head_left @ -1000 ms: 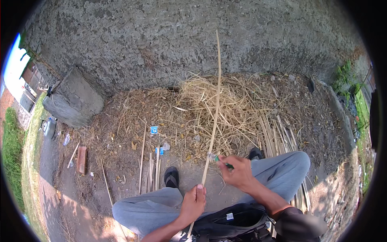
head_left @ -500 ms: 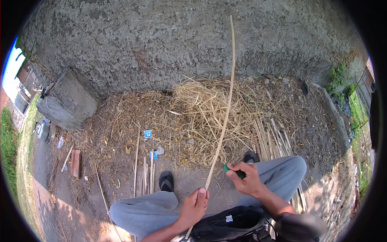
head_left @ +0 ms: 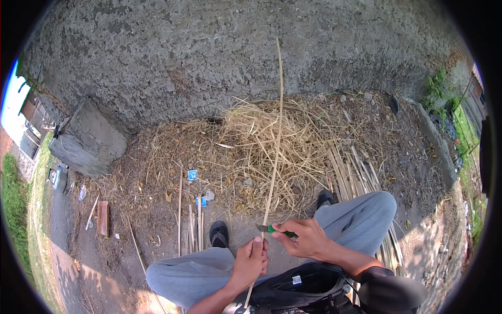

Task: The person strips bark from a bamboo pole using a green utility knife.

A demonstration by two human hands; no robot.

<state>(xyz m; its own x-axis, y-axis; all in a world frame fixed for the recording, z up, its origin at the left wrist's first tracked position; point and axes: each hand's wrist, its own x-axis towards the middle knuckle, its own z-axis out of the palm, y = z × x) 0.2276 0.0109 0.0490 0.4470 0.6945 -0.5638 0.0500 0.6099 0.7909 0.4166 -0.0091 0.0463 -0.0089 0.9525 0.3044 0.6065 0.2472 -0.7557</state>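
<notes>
A long, pale strip of split bamboo or cane [head_left: 278, 131] slants up from my lap, its far end in front of the wall. My left hand [head_left: 249, 262] is closed around its lower part, thumb on top. In my right hand [head_left: 305, 236] is a green-handled knife [head_left: 271, 228], gripped with the fingers wrapped round the handle. Its short blade lies at the strip just above my left thumb; whether it cuts in cannot be told. Beyond the hands lies a heap of thin pale shavings [head_left: 266, 141].
Split strips [head_left: 355, 175] lie by my right foot, and several more [head_left: 196, 225] beside my left foot. A rough wall [head_left: 235, 52] rises ahead. A concrete block [head_left: 94, 138], a reddish brick [head_left: 103, 218] and a kettle [head_left: 59, 179] are at left. Blue packets [head_left: 193, 175] lie on the ground.
My right hand has moved left, bringing the knife blade to the strip above my left hand. The strip's far end has swung left and lower.
</notes>
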